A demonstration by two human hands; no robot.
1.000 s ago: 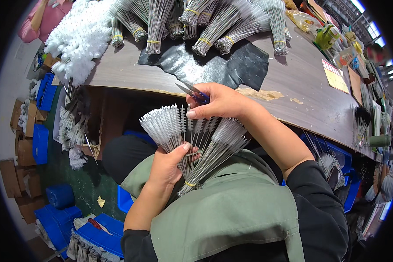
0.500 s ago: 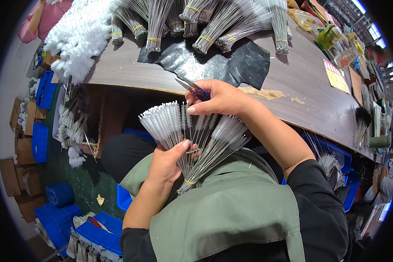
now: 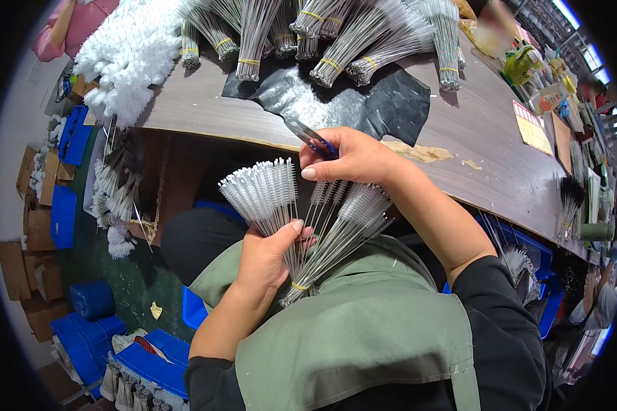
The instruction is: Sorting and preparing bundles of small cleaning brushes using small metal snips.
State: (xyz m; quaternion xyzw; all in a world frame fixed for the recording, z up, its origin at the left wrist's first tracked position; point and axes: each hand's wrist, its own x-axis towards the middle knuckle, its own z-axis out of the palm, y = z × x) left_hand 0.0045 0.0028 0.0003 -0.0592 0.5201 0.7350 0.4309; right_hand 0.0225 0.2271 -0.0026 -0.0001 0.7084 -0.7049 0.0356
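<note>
My left hand (image 3: 264, 259) is closed round the wire stems of a bundle of small white-bristled tube brushes (image 3: 262, 194). A yellow rubber band (image 3: 298, 285) binds the stems low down, over my green apron. The bristled heads fan out in a left and a right cluster, with a gap between them. Above the gap, my right hand (image 3: 356, 159) grips small blue-handled scissors (image 3: 313, 139), blades pointing up and left. Its thumb tip is close to the brush heads; whether it touches any cannot be made out.
Several banded brush bundles (image 3: 253, 41) and a black sheet (image 3: 336, 96) lie on the wooden table (image 3: 192, 113). White brushes are heaped (image 3: 127, 58) at its left end. Blue bins (image 3: 89, 342) and cardboard boxes (image 3: 14, 270) stand at left. A person in pink (image 3: 51, 38) is at far left.
My right hand has shifted slightly right, away from the left cluster, and the gap between the clusters looks wider. The scissor blades have come closer together. My left hand keeps its hold.
</note>
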